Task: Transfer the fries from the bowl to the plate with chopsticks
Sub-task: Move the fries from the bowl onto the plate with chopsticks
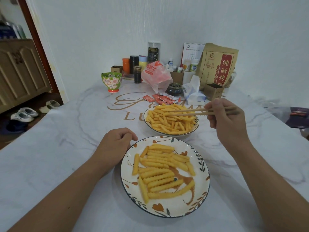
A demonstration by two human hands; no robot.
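A white bowl (168, 133) heaped with crinkle-cut fries (167, 122) stands on the table beyond a flowered plate (167, 209). The plate holds several fries (160, 171) laid in rows. My right hand (225, 121) grips a pair of wooden chopsticks (185, 112) to the right of the bowl. Their tips point left over the fries in the bowl, and I cannot tell whether they pinch one. My left hand (115, 144) rests on the table with curled fingers against the plate's upper left rim, holding nothing.
Ketchup packets (160, 98) and a tissue pack (194, 93) lie just behind the bowl. A green flowered cup (111, 81), a plastic bag (156, 75), jars, small boxes and a brown paper bag (215, 66) crowd the table's far end by the wall. Shoes lie on the floor left.
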